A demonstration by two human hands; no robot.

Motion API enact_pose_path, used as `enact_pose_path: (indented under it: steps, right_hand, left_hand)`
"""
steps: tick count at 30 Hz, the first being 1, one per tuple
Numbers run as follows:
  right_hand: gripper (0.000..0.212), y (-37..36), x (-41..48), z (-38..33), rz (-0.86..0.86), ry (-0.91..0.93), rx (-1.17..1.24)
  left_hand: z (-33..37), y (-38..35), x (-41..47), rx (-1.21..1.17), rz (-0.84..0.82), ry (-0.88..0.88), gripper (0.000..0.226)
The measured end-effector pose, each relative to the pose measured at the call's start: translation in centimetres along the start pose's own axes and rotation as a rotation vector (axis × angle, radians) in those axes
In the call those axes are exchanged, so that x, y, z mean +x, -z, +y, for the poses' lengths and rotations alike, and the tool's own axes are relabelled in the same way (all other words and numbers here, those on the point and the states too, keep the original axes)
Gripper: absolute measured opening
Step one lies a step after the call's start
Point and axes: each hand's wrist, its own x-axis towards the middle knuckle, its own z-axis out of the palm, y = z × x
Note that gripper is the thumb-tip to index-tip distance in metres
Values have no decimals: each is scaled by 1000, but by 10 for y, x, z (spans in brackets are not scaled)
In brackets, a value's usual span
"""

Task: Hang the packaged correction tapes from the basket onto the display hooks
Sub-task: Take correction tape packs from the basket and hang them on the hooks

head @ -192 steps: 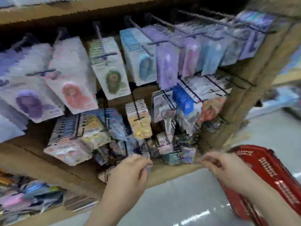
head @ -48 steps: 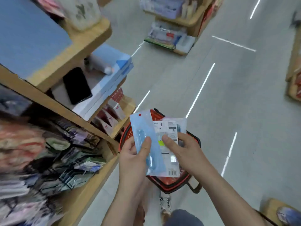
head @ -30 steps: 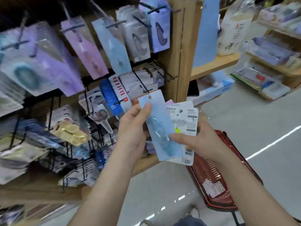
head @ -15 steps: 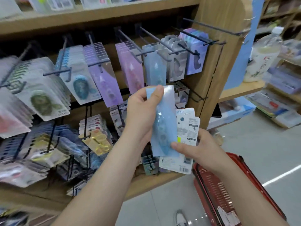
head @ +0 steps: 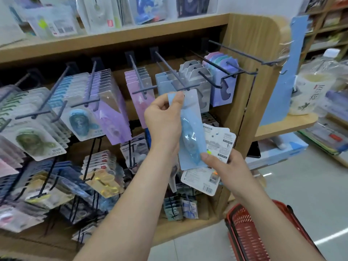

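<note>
My left hand [head: 163,121] grips a light blue packaged correction tape [head: 192,132] near its top, held upright just below the tip of a dark display hook [head: 171,72] that carries matching light blue packs [head: 162,81]. My right hand [head: 224,164] pinches the blue pack's lower end with the thumb and holds a stack of further packs [head: 216,147] behind it, their white printed backs facing me. The red basket [head: 248,236] sits low at the right, below my right forearm.
The wooden display unit [head: 250,53] holds rows of hooks full of purple, blue, green and pink packs [head: 111,110]. A wooden shelf [head: 113,36] runs above the hooks. A side shelf [head: 284,127] with a white bag stands to the right, over grey floor [head: 301,194].
I turned from the basket back to the display with the packs in both hands. The blue pack has risen toward the hook with the light blue packs, and the view has moved closer.
</note>
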Motion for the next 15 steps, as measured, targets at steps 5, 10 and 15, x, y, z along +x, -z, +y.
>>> enact_pose_path:
  steps: [5,10,15]
  right_hand:
    - [16,4,7,3,-49,-19,39]
    - [17,1,18,2,-48,-6,85]
    - [15,-3,26,3,-22,27,88]
  left_hand:
    - [-1,-5,5,56,22,-3,11]
    - [-4,12,-14,137,-66,-35,25]
    - [-21,36,-48,423,-201,-34,61]
